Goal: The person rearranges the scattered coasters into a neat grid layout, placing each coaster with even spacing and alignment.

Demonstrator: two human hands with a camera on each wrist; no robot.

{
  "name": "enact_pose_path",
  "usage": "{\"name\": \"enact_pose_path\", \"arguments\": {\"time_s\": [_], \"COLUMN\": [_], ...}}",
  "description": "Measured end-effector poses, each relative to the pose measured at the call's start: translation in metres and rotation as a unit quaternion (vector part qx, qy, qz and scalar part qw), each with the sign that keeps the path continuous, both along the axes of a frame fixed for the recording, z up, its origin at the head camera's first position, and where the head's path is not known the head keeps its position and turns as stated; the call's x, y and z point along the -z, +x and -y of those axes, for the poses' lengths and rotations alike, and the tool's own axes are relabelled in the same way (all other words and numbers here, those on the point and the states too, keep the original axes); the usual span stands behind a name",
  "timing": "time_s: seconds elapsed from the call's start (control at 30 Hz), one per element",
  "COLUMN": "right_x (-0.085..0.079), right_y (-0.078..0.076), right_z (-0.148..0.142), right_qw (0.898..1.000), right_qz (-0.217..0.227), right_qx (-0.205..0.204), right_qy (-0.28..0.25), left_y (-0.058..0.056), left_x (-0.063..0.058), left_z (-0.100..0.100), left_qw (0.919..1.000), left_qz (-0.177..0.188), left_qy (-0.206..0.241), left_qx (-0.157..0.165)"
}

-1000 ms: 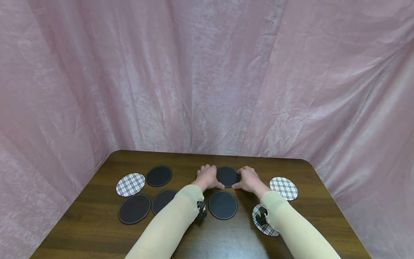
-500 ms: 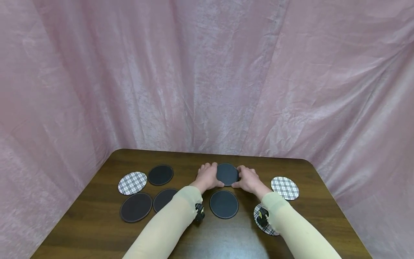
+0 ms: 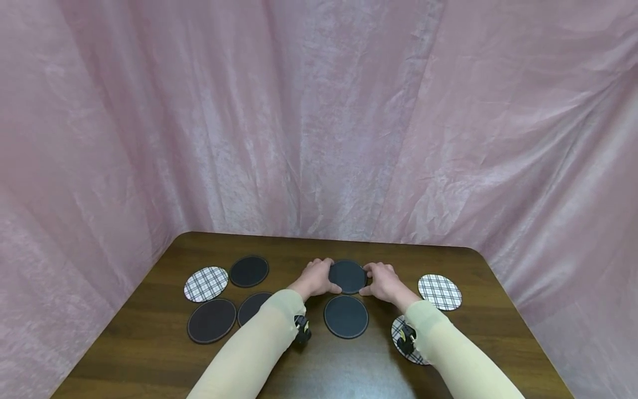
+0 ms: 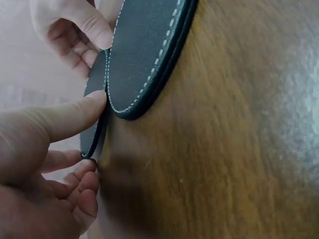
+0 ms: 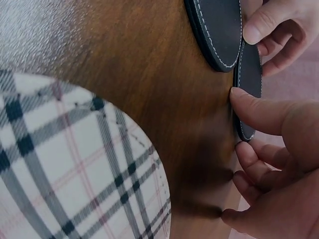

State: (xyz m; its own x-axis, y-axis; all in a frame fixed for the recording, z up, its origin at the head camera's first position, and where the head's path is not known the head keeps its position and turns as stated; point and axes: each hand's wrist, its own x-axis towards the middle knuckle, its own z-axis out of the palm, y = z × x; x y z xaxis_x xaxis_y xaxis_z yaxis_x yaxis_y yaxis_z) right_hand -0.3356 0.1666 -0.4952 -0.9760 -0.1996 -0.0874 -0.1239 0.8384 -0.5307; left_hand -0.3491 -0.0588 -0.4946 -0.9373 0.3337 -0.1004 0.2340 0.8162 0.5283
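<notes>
- From my remote seat, the left hand point(image 3: 315, 279) and the right hand point(image 3: 384, 281) both have a grip on one dark round coaster point(image 3: 348, 276), pinching its rim from opposite sides.
- In the left wrist view, the left thumb presses the near edge of that held coaster point(image 4: 94, 124) while the fingers point(image 4: 82, 186) curl under it; the disc looks raised off the wood at that edge (how far, I cannot tell).
- In the right wrist view, the right thumb sits on the rim of the held coaster point(image 5: 247, 94), with the other fingers point(image 5: 259, 169) curled beneath.
- The held coaster sits at the middle of the tabletop point(image 3: 349, 371), toward the far edge, just behind a second dark coaster point(image 3: 346, 316) that lies flat.
- That second coaster shows white stitching round its border in both wrist views point(image 4: 144, 55) point(image 5: 219, 30).
- A plaid coaster point(image 3: 440, 291) lies to the right of the right hand, and another plaid one point(image 3: 399, 335) is partly hidden under the right sleeve point(image 3: 448, 349).
- On the left lie a plaid coaster point(image 3: 206, 284) and three dark ones point(image 3: 249, 271) point(image 3: 211, 321) point(image 3: 252, 307), well apart from the hands.
- Pink cloth point(image 3: 319, 111) hangs behind the tabletop.
</notes>
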Motion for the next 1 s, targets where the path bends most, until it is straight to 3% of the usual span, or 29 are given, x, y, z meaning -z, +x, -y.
{"name": "enact_pose_path", "arguments": {"time_s": [0.4,1.0], "right_x": [-0.0034,0.0021], "right_y": [0.0018,0.0080], "right_z": [-0.0012,-0.0039], "right_qw": [0.999,0.998], "right_qz": [-0.026,-0.040], "right_qx": [-0.036,-0.043], "right_qy": [0.010,0.005], "left_y": [-0.0028,0.0004], "left_x": [-0.0003,0.0001], "left_z": [0.0073,0.0094], "left_qw": [0.9998,0.9998], "left_qz": [0.001,0.007], "left_qy": [-0.013,-0.012], "left_qx": [0.016,0.017]}}
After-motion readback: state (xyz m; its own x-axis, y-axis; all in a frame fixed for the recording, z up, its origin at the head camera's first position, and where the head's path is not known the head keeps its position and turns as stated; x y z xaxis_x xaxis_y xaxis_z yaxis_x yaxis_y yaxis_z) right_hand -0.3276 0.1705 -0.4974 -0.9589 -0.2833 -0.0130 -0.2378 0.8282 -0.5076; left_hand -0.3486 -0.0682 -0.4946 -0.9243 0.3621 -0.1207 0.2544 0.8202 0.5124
